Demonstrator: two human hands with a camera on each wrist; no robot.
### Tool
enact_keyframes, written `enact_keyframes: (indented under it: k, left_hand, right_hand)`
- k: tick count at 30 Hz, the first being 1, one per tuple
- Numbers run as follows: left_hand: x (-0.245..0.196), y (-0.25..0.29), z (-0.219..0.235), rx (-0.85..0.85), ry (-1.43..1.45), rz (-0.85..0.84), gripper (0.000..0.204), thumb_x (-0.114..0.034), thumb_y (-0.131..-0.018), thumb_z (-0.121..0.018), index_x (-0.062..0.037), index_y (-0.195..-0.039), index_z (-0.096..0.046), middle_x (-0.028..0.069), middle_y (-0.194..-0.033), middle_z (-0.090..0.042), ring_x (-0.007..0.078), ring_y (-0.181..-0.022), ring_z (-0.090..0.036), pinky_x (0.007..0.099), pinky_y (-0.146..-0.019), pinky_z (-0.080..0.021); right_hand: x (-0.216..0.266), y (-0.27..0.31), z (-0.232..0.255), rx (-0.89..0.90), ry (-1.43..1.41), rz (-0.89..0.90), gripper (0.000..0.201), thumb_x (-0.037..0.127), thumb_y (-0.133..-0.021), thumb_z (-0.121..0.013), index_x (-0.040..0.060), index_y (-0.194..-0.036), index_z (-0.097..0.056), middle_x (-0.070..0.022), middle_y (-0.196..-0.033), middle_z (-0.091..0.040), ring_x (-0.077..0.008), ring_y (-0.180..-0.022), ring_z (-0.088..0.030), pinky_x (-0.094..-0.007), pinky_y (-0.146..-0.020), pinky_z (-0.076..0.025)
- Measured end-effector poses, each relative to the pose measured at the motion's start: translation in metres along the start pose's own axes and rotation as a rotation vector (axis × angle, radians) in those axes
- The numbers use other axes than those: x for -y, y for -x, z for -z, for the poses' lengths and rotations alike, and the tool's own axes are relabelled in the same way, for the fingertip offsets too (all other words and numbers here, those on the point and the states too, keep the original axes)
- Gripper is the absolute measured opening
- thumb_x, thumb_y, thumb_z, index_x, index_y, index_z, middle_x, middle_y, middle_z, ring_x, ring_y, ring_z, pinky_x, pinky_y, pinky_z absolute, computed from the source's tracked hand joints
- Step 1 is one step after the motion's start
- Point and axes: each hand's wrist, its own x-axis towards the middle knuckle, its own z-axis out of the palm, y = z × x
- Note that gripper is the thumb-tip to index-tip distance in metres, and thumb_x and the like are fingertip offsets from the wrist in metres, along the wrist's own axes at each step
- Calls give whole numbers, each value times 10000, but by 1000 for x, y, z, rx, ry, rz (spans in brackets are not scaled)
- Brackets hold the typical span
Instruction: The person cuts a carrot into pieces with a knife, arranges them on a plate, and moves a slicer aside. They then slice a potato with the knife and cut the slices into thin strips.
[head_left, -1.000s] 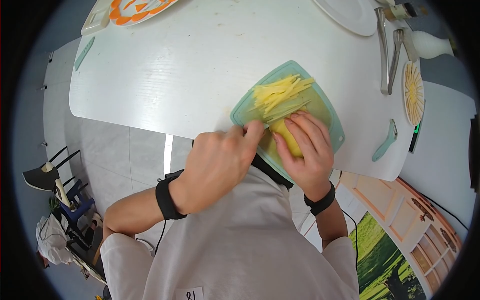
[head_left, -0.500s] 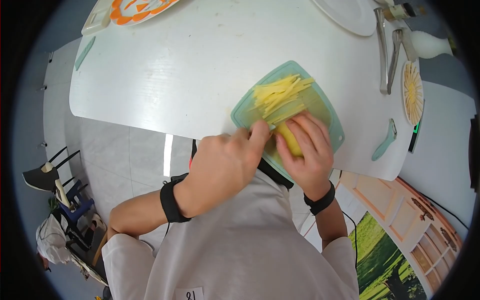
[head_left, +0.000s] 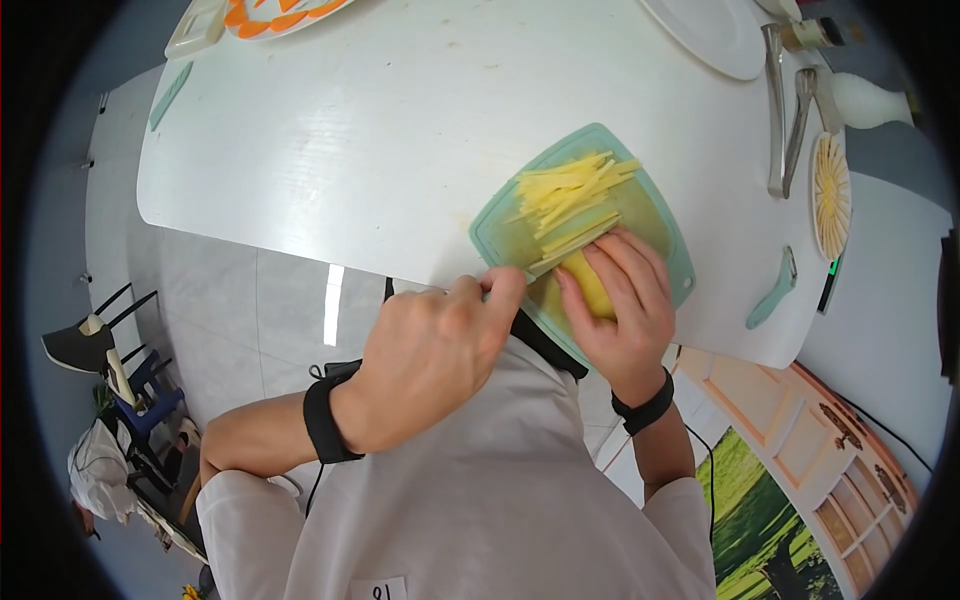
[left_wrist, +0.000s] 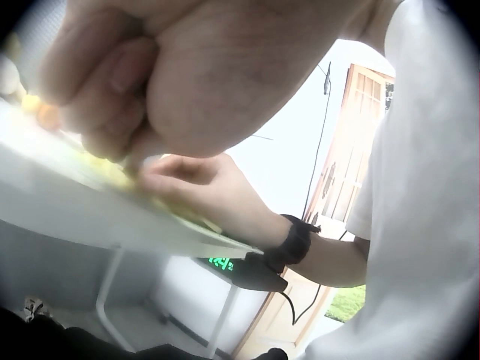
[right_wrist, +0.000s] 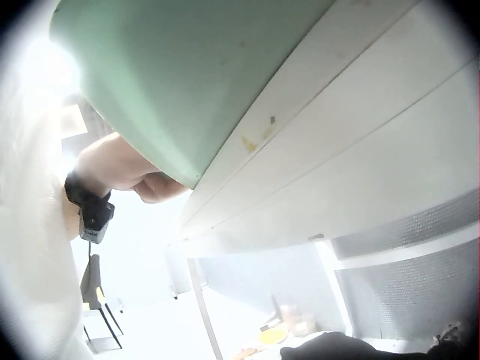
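My left hand (head_left: 430, 335) grips a knife; the handle is hidden in its curled fingers. The slim blade (head_left: 551, 262) runs along the cut end of a peeled yellow potato (head_left: 592, 283). With fingers and thumb spread over it, my right hand (head_left: 625, 305) holds the potato on a green cutting board (head_left: 655, 215). Thin potato strips (head_left: 575, 185) lie in a pile on the board's far part. In the left wrist view the left fist (left_wrist: 112, 90) is in front of the right hand (left_wrist: 214, 195). The right wrist view shows the board's underside (right_wrist: 187, 67) and part of the left hand (right_wrist: 120, 165).
A green peeler (head_left: 775, 290), metal tongs (head_left: 777, 110) and a plate of pale slices (head_left: 830, 195) are on the right. A white plate (head_left: 710, 35) stands at the back, and a plate with orange pieces (head_left: 285, 20) at the far left. The table edge (head_left: 300, 250) runs close to my body.
My left hand moves forward with the knife, then draws back toward my body. The right hand stays on the potato. The whole head view has shifted slightly.
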Motion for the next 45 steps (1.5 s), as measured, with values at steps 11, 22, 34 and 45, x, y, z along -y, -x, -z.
enact_keyframes:
  k: [11, 22, 34, 45]
  left_hand:
    - [-1, -5, 2, -14, 8, -11, 103, -97, -950, -598, -41, -949, -512, 65, -601, -504, 234, -470, -574, 362, -425, -436]
    - [-5, -20, 0, 25, 89, -7, 102, -72, -931, -583, -43, -954, -488, 78, -615, -541, 262, -483, -588, 373, -433, -446]
    - [6, -13, 0, 48, 84, -23, 87, -86, -951, -571, -46, -977, -499, 86, -588, -565, 283, -477, -584, 391, -425, -434]
    - [9, -4, -5, 40, 43, -9, 130, -34, -872, -578, -48, -975, -500, 68, -583, -577, 262, -489, -604, 383, -429, -448]
  right_hand:
    - [-1, 2, 0, 2, 23, 11, 347, 48, -754, -837, -28, -1068, -710, -113, -1189, -664, -314, -1092, -650, -396, -883, -565]
    - [-1, 1, 1, 21, 20, 7, 344, 43, -757, -827, -24, -1075, -713, -112, -1188, -669, -313, -1101, -649, -399, -896, -560]
    - [-2, 1, 1, 12, 37, 21, 337, 54, -755, -838, -21, -1060, -714, -102, -1157, -670, -300, -1078, -656, -388, -881, -569]
    - [-1, 1, 1, 7, 40, 20, 347, 51, -758, -834, -14, -1074, -708, -103, -1147, -671, -302, -1085, -654, -396, -890, -568]
